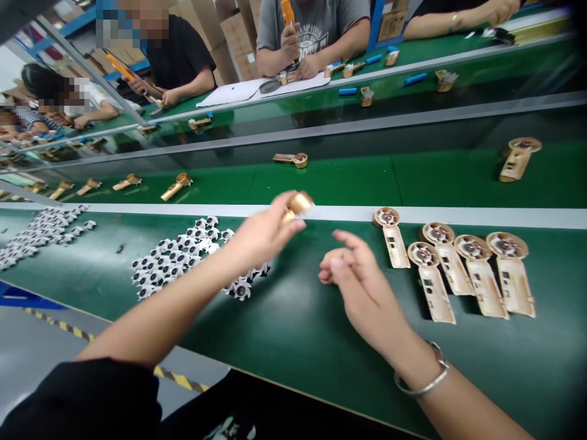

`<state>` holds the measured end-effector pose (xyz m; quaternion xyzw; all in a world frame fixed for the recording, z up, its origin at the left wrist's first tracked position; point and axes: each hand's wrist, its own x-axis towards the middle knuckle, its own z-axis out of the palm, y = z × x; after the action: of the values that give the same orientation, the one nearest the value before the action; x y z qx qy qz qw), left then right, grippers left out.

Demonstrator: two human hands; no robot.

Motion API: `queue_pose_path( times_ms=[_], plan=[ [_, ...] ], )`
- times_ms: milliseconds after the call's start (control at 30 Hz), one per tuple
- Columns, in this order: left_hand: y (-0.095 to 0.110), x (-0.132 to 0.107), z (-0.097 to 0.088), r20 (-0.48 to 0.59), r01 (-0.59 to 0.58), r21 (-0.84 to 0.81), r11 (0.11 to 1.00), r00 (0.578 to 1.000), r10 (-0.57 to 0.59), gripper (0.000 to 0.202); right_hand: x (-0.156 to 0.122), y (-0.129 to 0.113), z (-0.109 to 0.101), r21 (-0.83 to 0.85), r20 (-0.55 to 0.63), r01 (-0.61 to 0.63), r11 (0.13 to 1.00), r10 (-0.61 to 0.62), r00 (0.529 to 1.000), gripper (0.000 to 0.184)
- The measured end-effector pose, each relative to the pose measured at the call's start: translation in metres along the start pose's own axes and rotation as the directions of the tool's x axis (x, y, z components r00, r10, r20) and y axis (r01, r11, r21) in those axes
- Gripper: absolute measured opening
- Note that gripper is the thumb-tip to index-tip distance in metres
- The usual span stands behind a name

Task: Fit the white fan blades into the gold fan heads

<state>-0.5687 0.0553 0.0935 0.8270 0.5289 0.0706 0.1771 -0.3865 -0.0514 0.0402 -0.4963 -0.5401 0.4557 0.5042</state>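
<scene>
My left hand reaches forward over the green bench and pinches a small gold-coloured part near the white strip. My right hand hovers over the green mat with its fingers loosely curled and nothing visible in them; a metal bangle sits on that wrist. A pile of small white fan wheels lies just left of my left hand. To the right of my right hand lie several beige handle-shaped housings, each with a round motor end.
The conveyor belt beyond the white strip carries gold assembled pieces and a beige housing. Another heap of white wheels lies far left. Several people sit at the far bench; one holds an orange screwdriver.
</scene>
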Motion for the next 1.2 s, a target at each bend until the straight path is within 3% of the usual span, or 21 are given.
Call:
queue_pose_path(
  times_ms=[100,233,333,433,567,633,700,800,900,1000,1100,1200],
  plan=[
    [-0.059,0.054,-0.027,-0.139,0.258,0.313,0.914,0.965,-0.224,0.055,-0.001,0.010,0.022,-0.294,0.190,0.098,0.951,-0.042,0.981,0.017],
    [-0.126,0.101,-0.034,-0.184,0.461,0.380,0.802,0.887,-0.423,0.058,0.004,0.020,0.056,-0.526,0.328,0.220,0.822,-0.043,0.944,0.022],
    [-0.148,0.112,-0.027,-0.207,0.547,0.388,0.742,0.836,-0.508,0.067,0.015,0.023,0.074,-0.592,0.324,0.240,0.769,-0.045,0.945,0.025],
    [-0.147,0.118,-0.021,-0.255,0.532,0.400,0.747,0.847,-0.467,0.082,0.029,0.025,0.087,-0.609,0.311,0.240,0.756,-0.051,0.949,0.022],
    [-0.124,0.145,-0.016,-0.184,0.270,0.435,0.859,0.961,-0.209,0.079,0.040,0.023,0.099,-0.620,0.287,0.212,0.755,-0.032,0.957,0.018],
    [-0.113,0.166,-0.014,-0.118,0.159,0.428,0.890,0.986,-0.120,0.073,0.041,0.021,0.100,-0.618,0.277,0.196,0.761,-0.022,0.961,0.018],
    [-0.106,0.186,-0.014,-0.069,0.109,0.407,0.907,0.994,-0.088,0.061,0.039,0.018,0.093,-0.609,0.270,0.189,0.770,-0.023,0.963,0.018],
    [-0.100,0.199,-0.020,0.006,0.072,0.363,0.929,0.997,-0.079,0.042,0.035,0.016,0.068,-0.547,0.263,0.135,0.826,0.016,0.965,0.018],
    [-0.090,0.185,-0.025,0.061,0.040,0.295,0.955,0.996,-0.060,0.032,0.032,0.016,0.031,-0.438,0.216,-0.024,0.899,0.131,0.968,0.019],
    [-0.072,0.145,-0.021,0.106,-0.002,0.167,0.986,0.994,-0.016,0.029,0.032,0.012,0.003,-0.317,0.072,-0.127,0.940,0.157,0.985,0.020],
    [-0.045,0.091,-0.008,0.141,-0.043,0.021,0.999,0.989,0.040,0.033,0.033,0.003,-0.010,-0.248,-0.113,-0.091,0.964,0.064,0.992,0.018],
    [-0.017,0.040,0.005,0.141,-0.098,-0.137,0.986,0.983,0.118,0.043,0.030,-0.007,-0.011,-0.259,-0.225,-0.032,0.965,-0.028,0.974,0.014]
  ],
)
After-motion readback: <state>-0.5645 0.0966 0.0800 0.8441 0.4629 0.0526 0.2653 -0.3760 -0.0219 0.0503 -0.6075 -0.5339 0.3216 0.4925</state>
